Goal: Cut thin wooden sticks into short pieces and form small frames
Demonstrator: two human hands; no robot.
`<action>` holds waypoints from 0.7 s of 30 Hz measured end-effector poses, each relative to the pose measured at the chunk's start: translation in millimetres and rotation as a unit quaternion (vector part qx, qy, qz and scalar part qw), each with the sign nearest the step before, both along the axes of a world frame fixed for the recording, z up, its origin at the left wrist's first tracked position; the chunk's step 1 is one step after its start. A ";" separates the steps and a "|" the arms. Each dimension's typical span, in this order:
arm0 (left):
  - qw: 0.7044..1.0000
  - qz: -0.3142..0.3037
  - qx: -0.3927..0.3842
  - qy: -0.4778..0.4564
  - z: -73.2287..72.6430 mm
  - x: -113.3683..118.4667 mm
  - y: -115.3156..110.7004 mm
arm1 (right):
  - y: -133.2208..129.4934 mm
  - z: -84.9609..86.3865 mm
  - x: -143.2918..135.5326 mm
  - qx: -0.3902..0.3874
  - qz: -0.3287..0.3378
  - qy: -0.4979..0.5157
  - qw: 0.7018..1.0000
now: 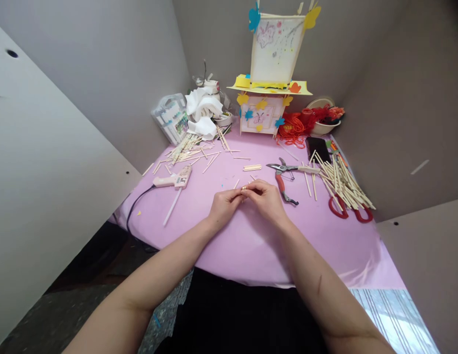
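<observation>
My left hand [224,206] and my right hand [266,199] meet fingertip to fingertip over the middle of the pink-covered table [229,246]. Both are closed in a pinch. Whatever lies between the fingers is too small and too hidden to name; a tiny yellowish spot shows at the fingertips. Just beyond them lies a small bundle of short wooden sticks [252,167], with a few loose stick pieces around. To the right of my right hand rest red-handled pruning shears [280,179], their jaws pointing left.
A hot glue gun [177,179] with its cord lies at left. Loose sticks [188,147] are scattered behind it, more sticks [341,179] lie over red-handled scissors [337,209] at right. A decorated stick-and-paper lantern [263,113] stands at the back, beside red yarn [295,128]. A phone [317,147] lies nearby.
</observation>
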State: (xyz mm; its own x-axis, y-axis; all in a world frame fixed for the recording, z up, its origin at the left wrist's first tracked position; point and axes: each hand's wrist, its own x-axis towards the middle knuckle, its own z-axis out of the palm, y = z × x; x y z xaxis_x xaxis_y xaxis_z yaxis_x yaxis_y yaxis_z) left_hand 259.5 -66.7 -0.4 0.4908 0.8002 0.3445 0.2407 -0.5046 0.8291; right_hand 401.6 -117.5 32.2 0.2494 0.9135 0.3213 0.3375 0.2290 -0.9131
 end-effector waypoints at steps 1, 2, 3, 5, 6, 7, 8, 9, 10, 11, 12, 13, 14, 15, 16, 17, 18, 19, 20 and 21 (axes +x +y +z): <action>1.000 0.000 0.005 0.003 0.2 0.0 -0.1 | 0.3 0.2 0.5 -0.005 0.003 0.008 1.000; 1.000 0.000 0.009 0.005 0.6 0.0 -0.2 | 0.6 0.2 1.0 -0.009 0.006 0.013 1.000; 1.000 0.000 0.012 0.006 0.9 0.0 -0.3 | 0.9 0.0 1.6 -0.012 0.009 0.017 1.000; 1.000 0.002 0.012 0.006 1.5 0.2 -0.2 | 1.8 -1.1 2.3 -0.015 0.013 0.021 1.000; 1.000 0.002 0.012 0.006 1.6 0.3 -0.1 | 2.4 -2.0 2.0 -0.016 0.014 0.021 1.000; 1.000 0.002 0.013 0.005 1.7 0.4 0.0 | 3.0 -3.1 1.3 -0.015 0.014 0.022 1.000; 1.000 0.001 0.014 0.004 1.8 0.5 0.0 | 3.5 -4.2 0.2 -0.015 0.013 0.022 1.000; 1.000 -0.001 0.015 0.004 2.0 0.6 -0.1 | 4.0 -5.1 -1.0 -0.015 0.013 0.022 1.000; 1.000 -0.002 0.017 0.003 2.4 0.6 -0.4 | 4.3 -5.8 -1.9 -0.014 0.012 0.021 1.000; 1.000 -0.002 0.019 0.002 3.0 0.7 -0.8 | 4.4 -5.9 -1.9 -0.013 0.013 0.019 1.000; 1.000 -0.002 0.021 0.002 3.8 0.7 -1.3 | 4.0 -5.4 -0.3 -0.013 0.015 0.013 1.000; 1.000 -0.003 0.021 0.002 4.7 0.8 -1.9 | 3.1 -4.0 3.5 -0.014 0.015 0.004 1.000; 1.000 -0.007 0.021 0.002 5.7 1.0 -2.4 | 1.7 -1.9 9.8 -0.015 0.006 -0.009 1.000; 1.000 -0.012 0.019 0.001 6.7 1.1 -2.9 | -0.2 0.9 18.5 -0.020 -0.014 -0.031 0.999; 1.000 -0.017 0.016 0.000 7.5 1.4 -3.1 | -2.4 4.0 29.2 -0.032 -0.045 -0.064 0.996; 1.000 -0.022 0.010 -0.003 8.1 1.7 -3.1 | -4.6 7.1 40.9 -0.049 -0.088 -0.109 0.989; 1.000 -0.024 0.003 -0.006 8.4 2.1 -3.0 | -6.6 9.5 52.7 -0.079 -0.133 -0.172 0.973; 1.000 -0.023 -0.005 -0.010 8.5 2.5 -2.7 | -8.1 10.9 63.1 -0.121 -0.166 -0.239 0.949; 1.000 -0.019 -0.014 -0.015 8.4 2.8 -2.3 | -8.7 10.9 71.4 -0.169 -0.191 -0.294 0.921; 0.999 -0.017 -0.021 -0.018 8.2 3.1 -2.0 | -8.4 9.4 76.8 -0.219 -0.205 -0.335 0.893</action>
